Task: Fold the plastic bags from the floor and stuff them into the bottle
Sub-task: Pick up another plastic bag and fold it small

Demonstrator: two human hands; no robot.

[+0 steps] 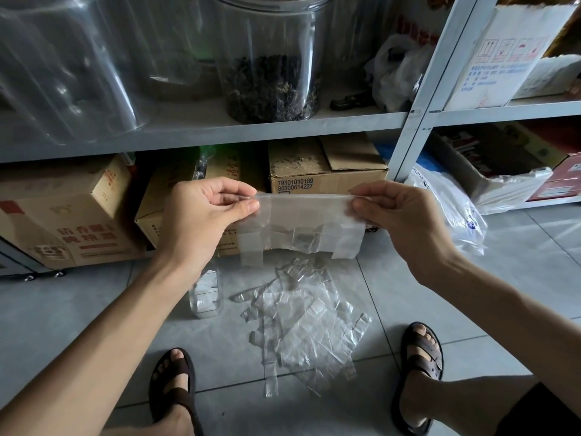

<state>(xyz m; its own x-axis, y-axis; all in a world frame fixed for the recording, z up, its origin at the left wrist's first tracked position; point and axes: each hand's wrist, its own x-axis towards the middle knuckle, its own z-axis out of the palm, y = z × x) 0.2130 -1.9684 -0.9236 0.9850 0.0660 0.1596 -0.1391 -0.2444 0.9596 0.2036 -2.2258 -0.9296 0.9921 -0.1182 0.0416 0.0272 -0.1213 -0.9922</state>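
Left hand (204, 209) and right hand (399, 215) fingers (242, 206) pinch the clear bag (301, 221) stretched between them. The box (327, 171) behind the fingers reads 79101010189, 80300614227. The bottle (206, 294) sits below the left fingers, top hard to make out.

I can read two numbers printed in dark ink on the front of the cardboard box (327, 171) under the shelf: 79101010189 above 80300614227. The white carton (503, 58) at upper right carries red handling pictograms and blue lines too small for me. Red characters on the brown box (72, 228) at left are too blurred to read.
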